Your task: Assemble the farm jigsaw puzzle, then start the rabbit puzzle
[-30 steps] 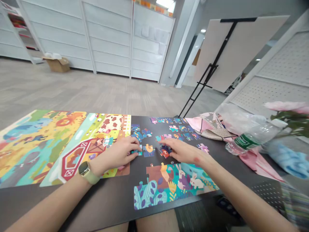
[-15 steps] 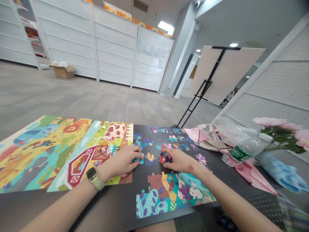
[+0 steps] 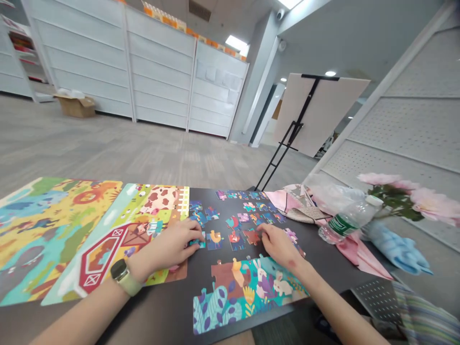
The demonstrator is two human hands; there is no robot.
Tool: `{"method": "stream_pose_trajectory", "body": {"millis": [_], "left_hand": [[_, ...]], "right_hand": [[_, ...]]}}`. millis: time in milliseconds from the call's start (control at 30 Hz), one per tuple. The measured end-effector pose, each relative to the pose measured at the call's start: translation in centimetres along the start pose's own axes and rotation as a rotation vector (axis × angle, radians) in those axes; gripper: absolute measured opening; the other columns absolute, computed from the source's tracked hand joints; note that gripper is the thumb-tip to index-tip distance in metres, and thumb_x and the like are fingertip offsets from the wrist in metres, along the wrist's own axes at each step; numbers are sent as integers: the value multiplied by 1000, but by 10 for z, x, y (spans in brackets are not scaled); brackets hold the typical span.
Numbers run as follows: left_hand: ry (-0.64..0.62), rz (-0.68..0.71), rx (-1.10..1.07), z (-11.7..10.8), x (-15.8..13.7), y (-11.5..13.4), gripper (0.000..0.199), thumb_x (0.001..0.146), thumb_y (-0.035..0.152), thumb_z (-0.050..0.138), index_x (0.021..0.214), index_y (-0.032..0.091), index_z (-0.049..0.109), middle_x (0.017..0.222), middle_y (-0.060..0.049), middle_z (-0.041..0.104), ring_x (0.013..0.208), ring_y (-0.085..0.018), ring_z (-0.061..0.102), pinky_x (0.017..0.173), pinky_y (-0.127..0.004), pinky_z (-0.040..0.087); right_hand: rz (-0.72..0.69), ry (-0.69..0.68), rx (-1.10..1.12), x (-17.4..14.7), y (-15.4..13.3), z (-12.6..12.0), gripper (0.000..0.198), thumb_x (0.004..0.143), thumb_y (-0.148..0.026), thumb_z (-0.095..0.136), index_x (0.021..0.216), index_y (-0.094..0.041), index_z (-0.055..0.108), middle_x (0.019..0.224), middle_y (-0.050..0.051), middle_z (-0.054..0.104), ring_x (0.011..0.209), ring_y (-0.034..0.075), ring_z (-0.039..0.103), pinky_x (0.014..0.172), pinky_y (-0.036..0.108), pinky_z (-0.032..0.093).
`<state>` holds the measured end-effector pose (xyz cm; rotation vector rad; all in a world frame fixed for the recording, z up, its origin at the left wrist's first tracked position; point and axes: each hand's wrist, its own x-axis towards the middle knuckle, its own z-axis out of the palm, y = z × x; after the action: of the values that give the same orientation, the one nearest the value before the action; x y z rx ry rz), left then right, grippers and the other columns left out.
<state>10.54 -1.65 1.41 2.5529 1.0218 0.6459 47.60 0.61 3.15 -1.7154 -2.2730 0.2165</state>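
My left hand (image 3: pixel 181 241) rests on the black table with its fingers bent around a teal puzzle piece (image 3: pixel 201 242), partly hidden under them. To the right of that piece lie one with a yellow bird (image 3: pixel 215 239) and one with a red animal (image 3: pixel 236 239). My right hand (image 3: pixel 278 241) has its index finger stretched towards a brown puzzle piece (image 3: pixel 251 235), at or very near its right edge. Nothing shows in that hand, though its other fingers are partly hidden. Nearer to me is a joined puzzle section (image 3: pixel 247 292) with rabbits and plants.
Several loose pieces (image 3: pixel 243 218) lie at the back of the table (image 3: pixel 158 311). Two illustrated sheets, a farm picture (image 3: pixel 118 239) and an animal picture (image 3: pixel 68 220), cover the left. A water bottle (image 3: pixel 345 223), cloths and pink flowers (image 3: pixel 431 196) stand at the right.
My right hand has moved off the red animal piece to the right, uncovering it and the brown piece. My left hand stays at the teal piece. The view has shifted slightly.
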Motion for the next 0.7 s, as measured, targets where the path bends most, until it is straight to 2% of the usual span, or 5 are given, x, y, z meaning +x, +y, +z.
{"method": "stream_pose_trajectory", "body": {"millis": [167,300,400,567,700], "left_hand": [[-14,-17,-6,0,0,0,19,98,19,57,107,25,72,113,-5,64,105,-25,60,94,-40,48],[-15,-26,-14,0,0,0,20,98,19,55,107,25,72,113,-6,64,105,-25,60,94,-40,48],[-11,-30,-20,1,0,0,21,98,19,54,107,26,72,113,-5,64,105,-24,61,94,-39,48],[-17,-28,-19,2,1,-1,23,99,19,51,107,26,71,113,-5,63,104,-24,61,93,-38,48],[-19,-29,-20,3,0,-1,26,100,18,47,107,26,72,114,-6,63,104,-24,62,93,-37,49]], "right_hand": [[239,188,-34,5,93,-13,43,78,-6,45,113,-14,68,113,15,72,107,28,68,98,40,48],[334,227,11,16,153,-32,41,72,-7,48,103,-15,73,93,11,77,92,27,72,89,38,54],[319,221,60,19,173,-30,40,73,-10,50,102,-17,76,90,8,78,87,26,73,86,38,56],[257,196,127,29,186,-11,31,89,-13,54,112,-21,73,108,8,75,104,24,71,99,41,54],[235,194,149,46,200,-6,30,100,-33,63,126,-19,64,129,10,65,111,24,66,96,46,56]]}}
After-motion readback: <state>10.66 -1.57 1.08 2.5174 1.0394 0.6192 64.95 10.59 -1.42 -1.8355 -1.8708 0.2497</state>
